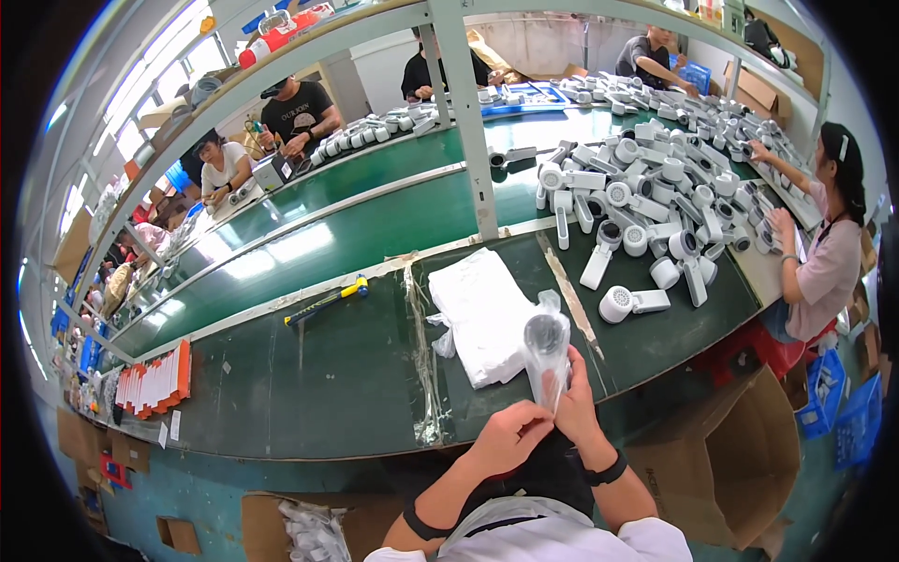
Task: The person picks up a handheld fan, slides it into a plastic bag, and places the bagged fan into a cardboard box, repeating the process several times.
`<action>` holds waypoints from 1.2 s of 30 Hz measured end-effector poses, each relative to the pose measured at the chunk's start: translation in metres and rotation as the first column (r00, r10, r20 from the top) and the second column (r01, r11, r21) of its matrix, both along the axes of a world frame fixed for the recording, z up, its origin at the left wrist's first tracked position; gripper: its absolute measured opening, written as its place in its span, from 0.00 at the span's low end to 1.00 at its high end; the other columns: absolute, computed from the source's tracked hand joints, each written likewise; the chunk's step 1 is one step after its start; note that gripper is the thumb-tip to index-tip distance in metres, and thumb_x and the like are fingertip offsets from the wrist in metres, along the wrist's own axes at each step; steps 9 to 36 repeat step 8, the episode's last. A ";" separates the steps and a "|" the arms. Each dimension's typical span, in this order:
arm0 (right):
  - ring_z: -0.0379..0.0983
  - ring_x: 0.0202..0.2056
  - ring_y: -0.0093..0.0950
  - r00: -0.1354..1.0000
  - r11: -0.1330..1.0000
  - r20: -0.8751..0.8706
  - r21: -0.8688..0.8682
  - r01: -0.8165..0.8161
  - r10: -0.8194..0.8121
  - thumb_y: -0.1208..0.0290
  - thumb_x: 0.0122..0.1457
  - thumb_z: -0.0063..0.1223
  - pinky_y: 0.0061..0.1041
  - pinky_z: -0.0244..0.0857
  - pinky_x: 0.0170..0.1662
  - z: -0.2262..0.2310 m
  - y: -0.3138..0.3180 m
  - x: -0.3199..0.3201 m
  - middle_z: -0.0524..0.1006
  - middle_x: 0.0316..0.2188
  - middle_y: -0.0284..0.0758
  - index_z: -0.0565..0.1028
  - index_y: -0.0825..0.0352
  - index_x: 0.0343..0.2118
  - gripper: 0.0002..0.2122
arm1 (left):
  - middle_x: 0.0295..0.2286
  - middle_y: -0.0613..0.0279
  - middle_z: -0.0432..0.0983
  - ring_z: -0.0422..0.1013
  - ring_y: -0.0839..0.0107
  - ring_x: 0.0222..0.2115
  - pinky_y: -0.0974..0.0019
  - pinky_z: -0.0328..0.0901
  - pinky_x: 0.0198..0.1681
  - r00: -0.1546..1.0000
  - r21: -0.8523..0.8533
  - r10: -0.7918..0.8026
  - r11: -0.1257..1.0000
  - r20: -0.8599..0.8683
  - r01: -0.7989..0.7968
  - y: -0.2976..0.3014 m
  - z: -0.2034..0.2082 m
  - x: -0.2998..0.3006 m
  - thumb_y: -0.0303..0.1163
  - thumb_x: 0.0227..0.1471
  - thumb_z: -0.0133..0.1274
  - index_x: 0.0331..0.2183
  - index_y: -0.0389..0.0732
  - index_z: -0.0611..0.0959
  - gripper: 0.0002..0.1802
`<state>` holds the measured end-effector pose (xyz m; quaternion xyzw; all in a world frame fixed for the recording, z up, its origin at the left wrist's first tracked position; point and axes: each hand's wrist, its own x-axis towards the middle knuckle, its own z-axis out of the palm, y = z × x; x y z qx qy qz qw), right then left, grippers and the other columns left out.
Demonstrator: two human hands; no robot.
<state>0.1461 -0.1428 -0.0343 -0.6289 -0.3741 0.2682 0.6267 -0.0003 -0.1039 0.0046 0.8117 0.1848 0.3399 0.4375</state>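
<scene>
Close in front of me, a clear plastic bag [551, 361] surrounds a handheld device [543, 330] with a round, dark-faced head, its head end pointing away. My right hand [578, 407] is wrapped around the bag's right side and lower part. Thumb and fingers of my left hand [512, 436] pinch the near end of the same bag. Just beyond and to the left lies a stack of thin white plastic bags [476, 304] on the dark green table [346, 375]. Many similar white and grey devices [646, 192] are heaped at the far right.
A yellow and black hand tool [328, 300] and orange-white flat cartons [154, 379] lie to the left. A metal post [473, 131] rises beyond the stack. Open cardboard boxes [721, 459] stand below the table edge. Co-workers sit across, and one person [824, 244] works at right.
</scene>
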 end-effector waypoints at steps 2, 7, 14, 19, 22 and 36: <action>0.73 0.38 0.23 0.995 0.995 -0.078 -0.067 -0.071 0.066 0.63 0.62 0.52 0.23 0.67 0.40 -0.001 -0.002 0.002 0.76 0.39 0.39 0.58 0.71 0.58 0.26 | 0.27 0.65 0.76 0.72 0.77 0.27 0.71 0.67 0.30 0.967 -0.404 -0.247 0.892 -0.053 0.206 0.006 -0.003 -0.008 0.22 0.52 0.57 0.35 0.34 0.80 0.06; 0.73 0.31 0.19 0.887 0.956 -0.377 -0.018 -0.293 0.265 0.60 0.65 0.48 0.20 0.69 0.36 0.008 -0.003 -0.011 0.76 0.35 0.32 0.66 0.66 0.52 0.18 | 0.38 0.65 0.76 0.72 0.77 0.37 0.75 0.68 0.39 0.960 -0.644 0.231 0.761 0.160 -0.076 0.026 -0.020 -0.022 0.24 0.54 0.56 0.46 0.38 0.76 0.17; 0.73 0.31 0.19 0.884 0.952 -0.377 -0.018 -0.305 0.276 0.60 0.65 0.48 0.20 0.69 0.36 0.008 -0.001 -0.013 0.76 0.35 0.32 0.66 0.66 0.52 0.18 | 0.42 0.65 0.76 0.72 0.76 0.42 0.74 0.68 0.43 0.932 -0.652 0.326 0.744 0.161 -0.147 0.035 -0.027 -0.023 0.25 0.54 0.56 0.52 0.40 0.72 0.23; 0.73 0.31 0.19 0.884 0.952 -0.377 -0.018 -0.305 0.276 0.60 0.65 0.48 0.20 0.69 0.36 0.008 -0.001 -0.013 0.76 0.35 0.32 0.66 0.66 0.52 0.18 | 0.42 0.65 0.76 0.72 0.76 0.42 0.74 0.68 0.43 0.932 -0.652 0.326 0.744 0.161 -0.147 0.035 -0.027 -0.023 0.25 0.54 0.56 0.52 0.40 0.72 0.23; 0.73 0.31 0.19 0.884 0.952 -0.377 -0.018 -0.305 0.276 0.60 0.65 0.48 0.20 0.69 0.36 0.008 -0.001 -0.013 0.76 0.35 0.32 0.66 0.66 0.52 0.18 | 0.42 0.65 0.76 0.72 0.76 0.42 0.74 0.68 0.43 0.932 -0.652 0.326 0.744 0.161 -0.147 0.035 -0.027 -0.023 0.25 0.54 0.56 0.52 0.40 0.72 0.23; 0.73 0.31 0.19 0.884 0.952 -0.377 -0.018 -0.305 0.276 0.60 0.65 0.48 0.20 0.69 0.36 0.008 -0.001 -0.013 0.76 0.35 0.32 0.66 0.66 0.52 0.18 | 0.42 0.65 0.76 0.72 0.76 0.42 0.74 0.68 0.43 0.932 -0.652 0.326 0.744 0.161 -0.147 0.035 -0.027 -0.023 0.25 0.54 0.56 0.52 0.40 0.72 0.23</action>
